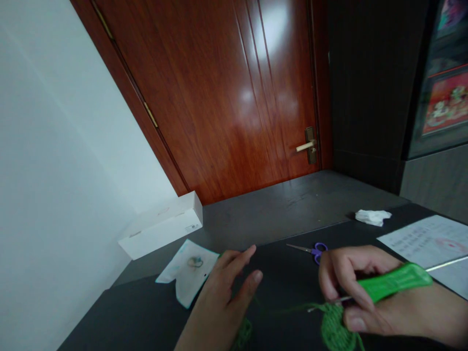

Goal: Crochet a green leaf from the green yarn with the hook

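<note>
My right hand (365,278) grips a crochet hook (398,282) by its green handle, and its thumb and fingers also pinch a small green crocheted piece (335,329). The hook's metal tip sits at the top edge of that piece. A thin strand of green yarn (283,310) runs left from the work toward my left hand (221,297). That hand hovers with thumb and fingers apart, nothing visibly gripped. Partly hidden below its thumb is more green yarn (245,332). Purple-handled scissors (317,251) lie just beyond my right hand.
A white-and-blue packet (193,270) lies beside my left hand, with a long white box (164,224) against the wall. To the right are crumpled white tissue (373,217) and printed paper sheets (427,241). A wooden door (219,107) stands behind the dark table (270,207).
</note>
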{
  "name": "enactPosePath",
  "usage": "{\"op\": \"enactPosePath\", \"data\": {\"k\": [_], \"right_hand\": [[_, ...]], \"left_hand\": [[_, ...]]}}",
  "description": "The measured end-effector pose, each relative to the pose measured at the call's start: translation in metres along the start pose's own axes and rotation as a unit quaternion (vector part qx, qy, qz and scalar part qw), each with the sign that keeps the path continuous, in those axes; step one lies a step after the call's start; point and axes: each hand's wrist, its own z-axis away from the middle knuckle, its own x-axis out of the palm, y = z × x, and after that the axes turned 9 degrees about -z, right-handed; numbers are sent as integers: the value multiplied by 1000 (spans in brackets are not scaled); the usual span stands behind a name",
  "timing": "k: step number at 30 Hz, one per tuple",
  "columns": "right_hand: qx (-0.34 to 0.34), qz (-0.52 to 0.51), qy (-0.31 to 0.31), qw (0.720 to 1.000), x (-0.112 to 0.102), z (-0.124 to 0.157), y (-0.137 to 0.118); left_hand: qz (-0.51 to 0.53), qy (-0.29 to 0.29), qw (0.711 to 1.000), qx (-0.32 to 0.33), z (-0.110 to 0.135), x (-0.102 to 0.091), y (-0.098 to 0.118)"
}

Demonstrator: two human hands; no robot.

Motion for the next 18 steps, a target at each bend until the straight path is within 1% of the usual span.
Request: {"op": "enactPosePath", "data": {"k": [1,2,4,5,6,7,8,9,10,11,12,13,14,15,17,18], "right_hand": [[3,-2,3,1000,0,0,-1],[4,-6,3,1000,1,-1,-2],[8,-10,-2,1000,2,-2,-3],[10,-9,-5,1000,2,-2,-3],[9,-8,-6,1000,2,-3,-2],[7,-7,-6,1000,3,-4,0],[3,-7,-5,1000,4,-5,2],[-4,-10,-1,1000,5,-6,4],[-14,-17,4,1000,6,-7,7],[-21,-28,11,999,7,-8,9],[-24,-41,18,999,8,-8,11],[-25,-55,25,998,9,-9,14],[-26,-67,33,997,9,-10,15],[-28,-77,39,996,9,-10,16],[-30,-85,39,995,8,-10,16],[-30,-85,35,995,7,-10,14]], "left_hand": [[-29,37,999,1,1,-1,4],[-69,91,993,-2,2,-1,7],[-131,214,968,5,6,1,16],[-126,247,960,23,8,5,20],[-81,248,964,54,9,10,24],[-4,227,970,82,10,16,29],[101,188,971,103,11,23,33],[226,131,957,126,10,30,36],[344,72,927,129,9,38,39],[438,22,891,120,6,44,42],[506,-12,856,104,4,48,44],[554,-41,828,84,2,50,46],[586,-63,805,63,0,50,47],[607,-81,789,43,-1,48,47],[629,-106,770,9,1,37,44],[631,-108,769,-4,3,30,41]]}}
